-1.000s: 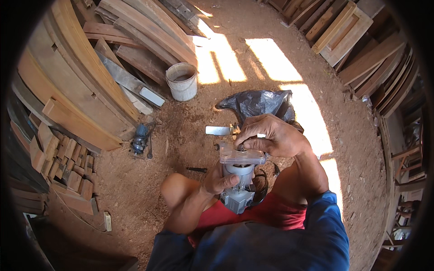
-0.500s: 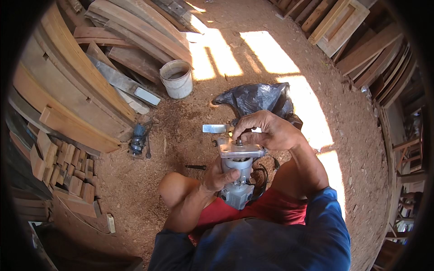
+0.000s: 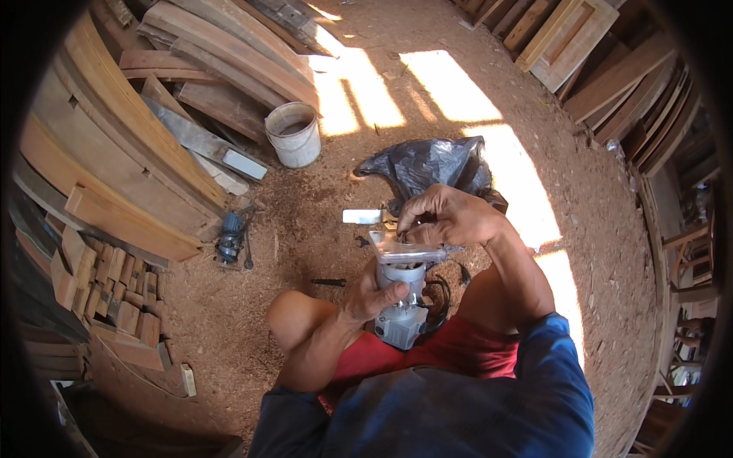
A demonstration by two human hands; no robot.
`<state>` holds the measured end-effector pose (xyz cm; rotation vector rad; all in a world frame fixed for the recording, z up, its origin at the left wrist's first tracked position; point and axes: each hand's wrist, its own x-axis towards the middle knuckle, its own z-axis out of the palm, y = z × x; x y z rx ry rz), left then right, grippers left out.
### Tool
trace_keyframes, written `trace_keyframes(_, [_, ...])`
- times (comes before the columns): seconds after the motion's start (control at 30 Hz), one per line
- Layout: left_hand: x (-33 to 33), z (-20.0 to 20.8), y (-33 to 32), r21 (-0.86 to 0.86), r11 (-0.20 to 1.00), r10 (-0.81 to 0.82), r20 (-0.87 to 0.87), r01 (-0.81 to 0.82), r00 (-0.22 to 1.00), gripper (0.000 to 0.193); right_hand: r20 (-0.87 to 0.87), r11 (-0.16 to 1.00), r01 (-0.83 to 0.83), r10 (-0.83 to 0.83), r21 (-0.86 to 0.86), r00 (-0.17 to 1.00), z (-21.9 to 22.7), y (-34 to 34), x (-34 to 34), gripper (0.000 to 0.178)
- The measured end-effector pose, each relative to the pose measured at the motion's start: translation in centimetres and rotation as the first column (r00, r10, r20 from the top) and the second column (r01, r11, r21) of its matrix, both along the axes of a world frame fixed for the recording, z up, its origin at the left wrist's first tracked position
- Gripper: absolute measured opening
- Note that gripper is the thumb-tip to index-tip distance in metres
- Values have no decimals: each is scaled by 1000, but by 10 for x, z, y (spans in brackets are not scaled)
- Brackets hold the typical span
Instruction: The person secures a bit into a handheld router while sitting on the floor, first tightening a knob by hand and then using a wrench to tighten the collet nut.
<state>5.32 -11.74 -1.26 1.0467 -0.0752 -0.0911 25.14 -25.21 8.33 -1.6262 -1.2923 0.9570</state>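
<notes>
My left hand point(image 3: 372, 298) is wrapped round the grey body of a trim router point(image 3: 400, 327), held upside down above my lap. Its clear plastic base plate point(image 3: 416, 254) faces up. Over the plate's centre, at the collet, the fingers of my right hand point(image 3: 460, 217) are pinched together. What they grip is hidden behind the fingers. A black cord point(image 3: 444, 301) loops beside the router. Just beyond the plate, on the ground, lie a flat pale metal piece point(image 3: 362, 217) and the end of a spanner point(image 3: 362, 241).
A crumpled black plastic bag point(image 3: 443, 164) lies ahead, with a white bucket point(image 3: 294, 136) to its left. At left are a blue power tool point(image 3: 230, 238), wood offcuts point(image 3: 114, 286) and leaning boards point(image 3: 114, 160). A dark slim object point(image 3: 328, 282) rests near my left knee.
The router's top has tilted slightly, and my right fingers have shifted a little over the collet. My left hand keeps its grip. The whole view has shifted slightly.
</notes>
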Motion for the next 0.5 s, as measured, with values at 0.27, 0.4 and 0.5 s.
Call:
trace_keyframes(0.27, [1, -1, -1, -24, 1000, 0, -1, 0, 1000, 75, -38, 999, -25, 24, -25, 999, -2, -1, 7, 20])
trace_keyframes(0.4, [2, 1, -3, -32, 999, 10, 8, -10, 1000, 74, -100, 997, -57, 62, 47, 993, -8, -1, 9, 21])
trace_keyframes(0.5, [2, 0, -3, -33, 999, 0, 8, 1, 1000, 75, -106, 994, -74, 82, 82, 991, -13, -2, 12, 21])
